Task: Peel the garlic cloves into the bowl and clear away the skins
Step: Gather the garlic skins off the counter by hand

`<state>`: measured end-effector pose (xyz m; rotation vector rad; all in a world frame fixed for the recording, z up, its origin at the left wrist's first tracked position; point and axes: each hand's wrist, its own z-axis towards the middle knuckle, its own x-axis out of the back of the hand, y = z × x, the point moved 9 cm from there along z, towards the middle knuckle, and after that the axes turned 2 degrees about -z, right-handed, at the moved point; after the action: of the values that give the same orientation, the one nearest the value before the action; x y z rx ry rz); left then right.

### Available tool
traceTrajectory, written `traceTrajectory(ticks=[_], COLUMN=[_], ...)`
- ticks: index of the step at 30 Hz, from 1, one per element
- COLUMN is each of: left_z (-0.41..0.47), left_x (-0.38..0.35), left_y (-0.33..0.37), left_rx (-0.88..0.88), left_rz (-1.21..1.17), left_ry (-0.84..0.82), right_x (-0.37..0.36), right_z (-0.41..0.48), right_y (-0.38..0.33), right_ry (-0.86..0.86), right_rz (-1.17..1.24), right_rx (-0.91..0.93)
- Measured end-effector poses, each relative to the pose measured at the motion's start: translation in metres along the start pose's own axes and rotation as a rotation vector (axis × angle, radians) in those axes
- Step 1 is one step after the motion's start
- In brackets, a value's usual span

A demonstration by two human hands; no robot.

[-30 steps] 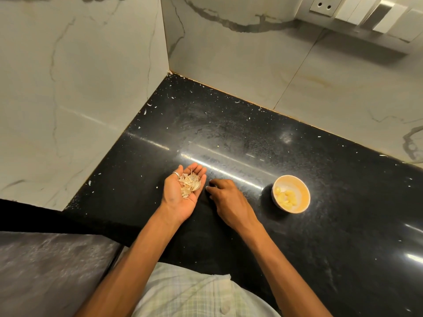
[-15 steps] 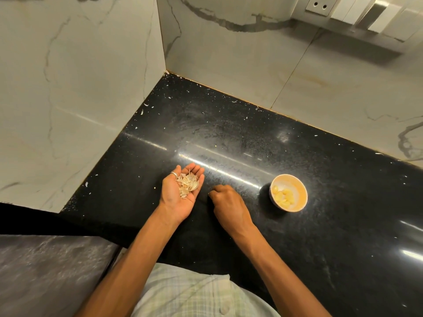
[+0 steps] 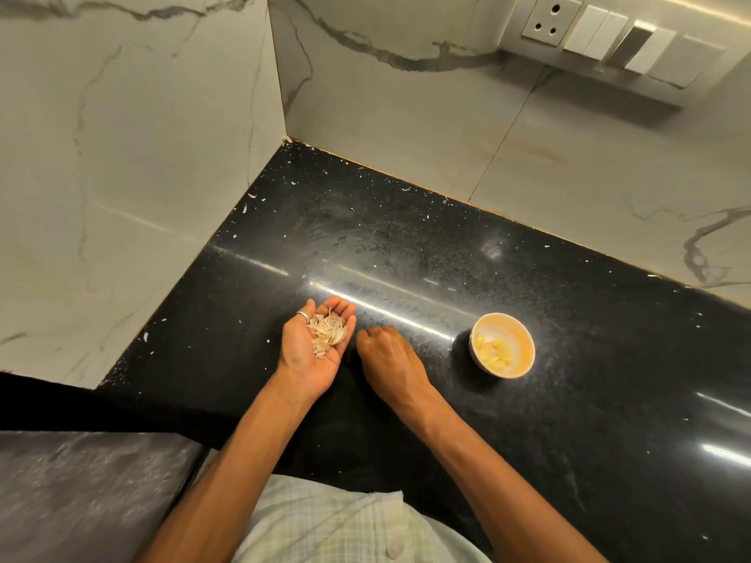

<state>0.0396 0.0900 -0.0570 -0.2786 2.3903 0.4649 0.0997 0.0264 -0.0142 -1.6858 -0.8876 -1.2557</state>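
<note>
A black speckled bench (image 3: 406, 237) ran into a corner of pale marble wall, below a socket (image 3: 544, 20). The skins (image 3: 327, 333) lay heaped in the left hand (image 3: 302, 359), which was turned palm up just over the bench, its fingers nearly straight and a little cupped, carrying the heap without gripping it. Just beside it the right hand (image 3: 386, 355) sat knuckles up on the bench with its fingers curled under; whether they pinched a scrap could not be told. The bowl (image 3: 516, 333) stood near on the right, apart from both hands, with peeled cloves (image 3: 493, 353) in it, so the peeling looked done and clearing was the step in hand. Pale flecks (image 3: 145, 337) lay scattered toward the corner and the left edge. To do it well, the left palm should be held level and cupped, since such light skins would likely slide or blow off at a tilt. The right hand would best sweep the flecks together and lift them in, not chase each one, well away from the bowl.
</note>
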Motion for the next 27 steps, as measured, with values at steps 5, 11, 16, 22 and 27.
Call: traceTrajectory(ticks=[5,11,16,22,27], left_z=[0.000,0.001,0.004,0.006,0.010], left_x=[0.001,0.001,-0.004,-0.003,0.003], left_y=[-0.001,-0.009,-0.019,-0.022,-0.021], left_rx=[0.009,0.017,0.028,0.013,0.005], left_rz=[-0.001,0.042,0.128,0.226,0.250], left_ry=[0.004,0.023,0.011,-0.035,-0.017], right_x=[0.005,0.036,0.078,0.074,0.070], right_z=[0.000,-0.007,0.002,0.011,0.009], right_y=[0.069,0.082,0.043,0.006,-0.007], right_ry=[0.021,0.118,0.110,0.087,0.054], right_rz=[0.636,1.215,0.990,0.586,0.433], right_rx=[-0.423,-0.507,-0.276,-0.106,-0.029])
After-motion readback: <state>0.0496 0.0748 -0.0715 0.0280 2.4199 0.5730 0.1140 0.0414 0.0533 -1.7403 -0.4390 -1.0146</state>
